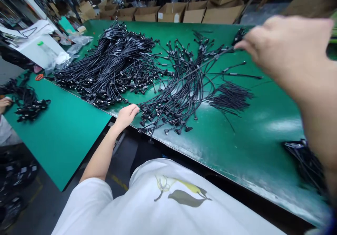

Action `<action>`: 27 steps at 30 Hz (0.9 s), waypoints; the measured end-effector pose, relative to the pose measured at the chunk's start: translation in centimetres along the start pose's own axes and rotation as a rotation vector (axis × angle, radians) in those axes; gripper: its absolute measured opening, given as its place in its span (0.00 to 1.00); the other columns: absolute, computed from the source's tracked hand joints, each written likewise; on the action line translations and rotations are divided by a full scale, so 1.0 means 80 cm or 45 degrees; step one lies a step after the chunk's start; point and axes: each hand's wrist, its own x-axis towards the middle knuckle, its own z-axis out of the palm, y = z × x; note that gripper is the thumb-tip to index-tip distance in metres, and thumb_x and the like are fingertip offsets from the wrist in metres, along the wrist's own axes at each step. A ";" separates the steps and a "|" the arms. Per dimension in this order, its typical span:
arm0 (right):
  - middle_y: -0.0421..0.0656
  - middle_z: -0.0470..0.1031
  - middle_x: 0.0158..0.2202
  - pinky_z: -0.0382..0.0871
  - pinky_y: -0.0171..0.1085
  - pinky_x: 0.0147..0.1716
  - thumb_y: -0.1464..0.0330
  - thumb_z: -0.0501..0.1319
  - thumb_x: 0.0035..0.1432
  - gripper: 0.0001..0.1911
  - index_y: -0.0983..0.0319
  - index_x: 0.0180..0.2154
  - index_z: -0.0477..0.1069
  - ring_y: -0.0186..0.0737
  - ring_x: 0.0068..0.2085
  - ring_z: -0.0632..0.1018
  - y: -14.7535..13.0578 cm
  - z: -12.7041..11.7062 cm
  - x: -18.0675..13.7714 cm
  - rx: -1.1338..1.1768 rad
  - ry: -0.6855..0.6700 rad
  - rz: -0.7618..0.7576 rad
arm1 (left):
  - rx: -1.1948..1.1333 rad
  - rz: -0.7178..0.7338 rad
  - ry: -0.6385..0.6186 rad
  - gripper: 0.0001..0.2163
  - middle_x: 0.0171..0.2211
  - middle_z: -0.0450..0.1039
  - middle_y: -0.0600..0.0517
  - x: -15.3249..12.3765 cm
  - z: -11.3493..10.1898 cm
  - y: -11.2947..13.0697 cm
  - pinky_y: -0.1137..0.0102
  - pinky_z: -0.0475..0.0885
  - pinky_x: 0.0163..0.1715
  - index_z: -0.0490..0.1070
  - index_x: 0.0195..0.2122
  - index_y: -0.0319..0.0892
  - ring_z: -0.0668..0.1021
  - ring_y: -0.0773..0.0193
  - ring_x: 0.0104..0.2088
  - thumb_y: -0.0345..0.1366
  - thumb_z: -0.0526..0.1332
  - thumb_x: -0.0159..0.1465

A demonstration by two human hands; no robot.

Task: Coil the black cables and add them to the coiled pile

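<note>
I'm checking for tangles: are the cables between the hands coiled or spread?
Spread: the cables cross and fan out across the table.

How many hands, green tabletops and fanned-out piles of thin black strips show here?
Wearer's left hand and right hand: 2
Co-worker's hand: 1
Green tabletops: 2
Fanned-out pile of thin black strips: 1
Total: 6

Reads bright overall, apparently lit from above. Shows whitish glare on the counter [283, 125] at right and along its near edge. Falls into deep shadow beneath. Blurs at the right hand [276, 42] and forearm. Stretches toward the borders, wide-angle fashion. Renders central cables [189, 75] fairly sharp.
</note>
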 end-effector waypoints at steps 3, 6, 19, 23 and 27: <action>0.43 0.64 0.21 0.46 0.32 0.21 0.54 0.38 0.71 0.32 0.62 0.22 0.63 0.33 0.23 0.71 -0.016 0.028 -0.051 -0.099 -0.054 -0.227 | -0.509 -0.147 -0.172 0.17 0.18 0.59 0.59 -0.015 0.012 0.015 0.74 0.59 0.21 0.67 0.27 0.41 0.60 0.73 0.16 0.51 0.60 0.63; 0.42 0.69 0.21 0.42 0.33 0.19 0.56 0.49 0.68 0.24 0.62 0.24 0.64 0.33 0.19 0.68 -0.077 0.021 -0.100 0.134 -0.294 -0.453 | -0.766 -0.134 -0.255 0.16 0.28 0.71 0.53 -0.024 0.041 0.052 0.73 0.68 0.25 0.71 0.41 0.41 0.71 0.71 0.21 0.50 0.56 0.66; 0.43 0.79 0.37 0.64 0.35 0.34 0.56 0.49 0.68 0.20 0.59 0.41 0.75 0.40 0.38 0.78 -0.080 -0.006 -0.106 0.809 -0.525 -0.186 | -1.234 -0.288 -0.591 0.13 0.14 0.47 0.63 -0.041 0.061 0.111 0.79 0.59 0.17 0.72 0.29 0.38 0.52 0.76 0.14 0.42 0.60 0.65; 0.45 0.78 0.47 0.69 0.38 0.42 0.60 0.46 0.69 0.21 0.60 0.52 0.72 0.43 0.46 0.78 -0.066 0.029 -0.137 0.889 -0.388 -0.048 | -1.712 -0.428 -0.147 0.11 0.16 0.48 0.62 -0.030 0.026 0.111 0.83 0.57 0.14 0.73 0.41 0.39 0.51 0.77 0.13 0.35 0.52 0.70; 0.45 0.79 0.44 0.70 0.38 0.38 0.62 0.47 0.69 0.20 0.61 0.51 0.73 0.42 0.42 0.79 -0.079 0.028 -0.151 0.755 -0.289 -0.024 | -1.593 -0.347 0.018 0.14 0.17 0.50 0.61 -0.023 0.019 0.120 0.81 0.63 0.18 0.72 0.50 0.45 0.52 0.76 0.13 0.36 0.48 0.72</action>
